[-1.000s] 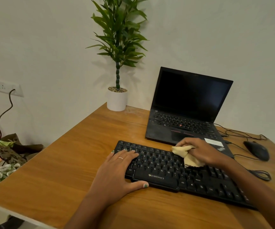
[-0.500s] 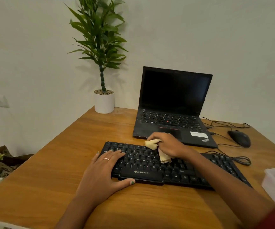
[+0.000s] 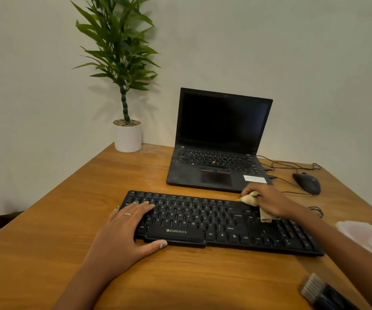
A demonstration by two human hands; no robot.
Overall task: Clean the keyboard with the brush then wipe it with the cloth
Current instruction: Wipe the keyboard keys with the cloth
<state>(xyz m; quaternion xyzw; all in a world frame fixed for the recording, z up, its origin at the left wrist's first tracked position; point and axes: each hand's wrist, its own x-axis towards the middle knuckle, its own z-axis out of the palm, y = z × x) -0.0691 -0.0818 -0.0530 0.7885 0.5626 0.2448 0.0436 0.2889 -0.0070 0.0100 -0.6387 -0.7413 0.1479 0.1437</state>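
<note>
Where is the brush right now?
In the head view, the dark-handled brush with pale bristles lies on the wooden table at the bottom right corner, nearer than the black keyboard, beside the right forearm, untouched.

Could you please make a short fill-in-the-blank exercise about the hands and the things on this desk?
1. The right hand holds a ____ against the keyboard.
2. The left hand lies flat on the keyboard's ____ end.
3. The brush lies on the ____, untouched.
4. Behind the keyboard stands an open ____.

Missing words: cloth; left; desk; laptop
</note>
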